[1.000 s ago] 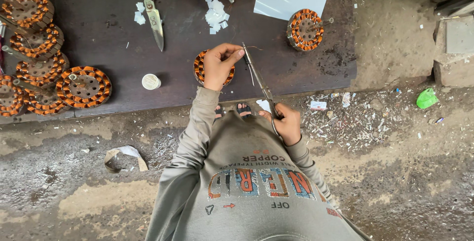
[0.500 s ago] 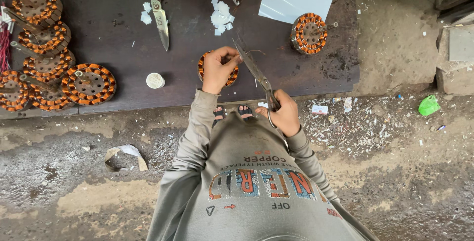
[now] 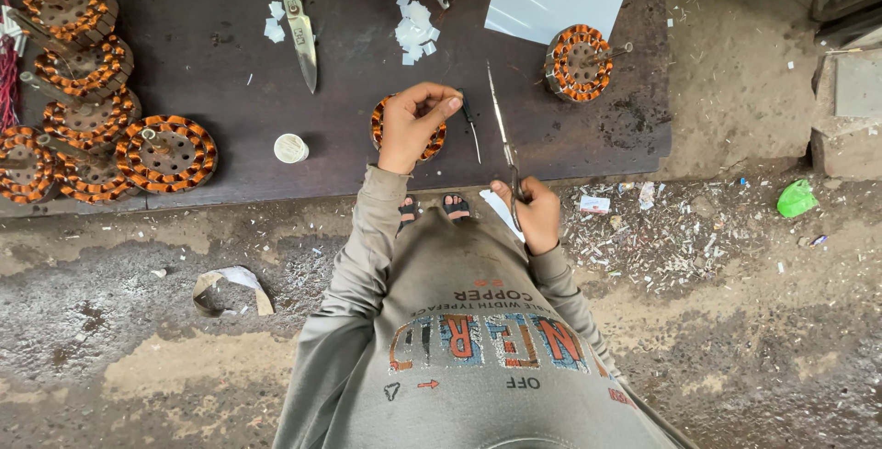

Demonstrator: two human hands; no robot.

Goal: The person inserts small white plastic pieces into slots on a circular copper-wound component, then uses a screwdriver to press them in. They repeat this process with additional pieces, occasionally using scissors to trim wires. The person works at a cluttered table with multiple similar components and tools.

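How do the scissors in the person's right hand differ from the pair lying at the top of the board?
The scissors in the right hand are held by the handles, blades open and pointing up the board; the large shears lie untouched, blades shut, tips toward the person. The held pair looks slimmer; the shears have broader blades and big bare loops. Both are metal and rest over the dark board.

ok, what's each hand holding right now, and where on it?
Right hand holds open scissors by the handles, blades pointing away. Left hand rests on a copper-wound stator, pinching something small at its fingertips; what it is cannot be told.
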